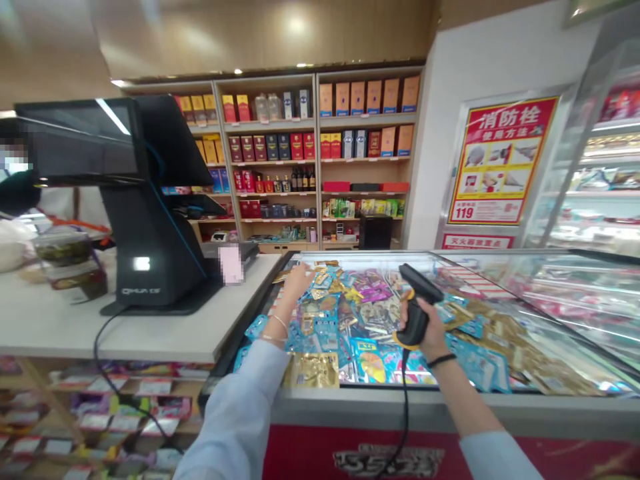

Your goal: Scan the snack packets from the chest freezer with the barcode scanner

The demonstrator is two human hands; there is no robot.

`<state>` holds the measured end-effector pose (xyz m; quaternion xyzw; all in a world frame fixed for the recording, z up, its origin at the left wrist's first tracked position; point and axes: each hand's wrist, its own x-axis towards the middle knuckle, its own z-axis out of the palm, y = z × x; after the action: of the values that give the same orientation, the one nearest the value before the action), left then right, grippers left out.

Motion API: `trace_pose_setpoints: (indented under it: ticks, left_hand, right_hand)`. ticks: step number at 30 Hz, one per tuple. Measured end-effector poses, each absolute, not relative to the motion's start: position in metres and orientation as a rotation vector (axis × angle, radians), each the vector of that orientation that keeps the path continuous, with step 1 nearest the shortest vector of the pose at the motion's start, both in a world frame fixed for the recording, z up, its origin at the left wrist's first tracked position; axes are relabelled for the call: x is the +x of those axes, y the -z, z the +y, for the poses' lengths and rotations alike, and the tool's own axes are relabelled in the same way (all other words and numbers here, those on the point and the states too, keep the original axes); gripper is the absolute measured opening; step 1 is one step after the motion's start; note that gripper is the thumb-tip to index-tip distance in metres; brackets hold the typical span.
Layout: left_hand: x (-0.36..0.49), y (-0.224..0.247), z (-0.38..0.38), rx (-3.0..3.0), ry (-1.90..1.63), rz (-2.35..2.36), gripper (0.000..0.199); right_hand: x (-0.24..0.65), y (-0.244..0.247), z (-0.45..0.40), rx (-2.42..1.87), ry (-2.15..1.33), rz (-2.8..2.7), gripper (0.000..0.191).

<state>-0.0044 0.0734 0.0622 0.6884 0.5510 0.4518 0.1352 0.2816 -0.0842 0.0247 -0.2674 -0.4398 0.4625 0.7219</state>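
Observation:
My right hand (431, 325) is wrapped round the handle of a black barcode scanner (419, 283) with yellow-orange trim, held up over the freezer. Its cable (406, 393) hangs down past the front rim. Further left, my left hand (299, 281) reaches out over the back left part of the freezer, fingers partly extended and nothing visible in them. Just beyond and beside that hand lie small gold and blue ice-cream packets (324, 283); whether the fingertips touch them I cannot tell. Purple packets (373, 285) and a gold packet (315, 370) lie among the others.
A white counter (240, 293) with a black checkout terminal (160, 253) and clear plastic tubs (73, 263) stands left. The chest freezer's grey rim (450, 403) runs across the front. Shelves (317, 120) of boxed bottles line the back wall; a red poster (503, 160) hangs right.

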Motion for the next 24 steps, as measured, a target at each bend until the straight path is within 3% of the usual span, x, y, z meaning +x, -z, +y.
trace_pose_setpoints:
  ticks: [7,16,20,24]
  left_hand:
    - [-0.057,0.004,0.086,2.085,-1.084,1.781,0.014]
    - [-0.025,0.006,0.078,2.244,-0.825,1.969,0.031]
    - [-0.041,0.001,0.081,1.941,-1.183,1.876,0.028]
    - [-0.056,-0.005,0.09,1.128,-1.685,1.245,0.013]
  right_hand:
    - [0.232,0.002,-0.025,-0.655,-1.308,-0.958,0.039]
    - [0.228,0.015,-0.029,-0.758,-1.389,-1.073,0.043]
    - [0.226,0.01,-0.031,-0.757,-1.368,-1.05,0.043]
    - [0.229,0.006,-0.033,-0.695,-1.373,-1.046,0.041]
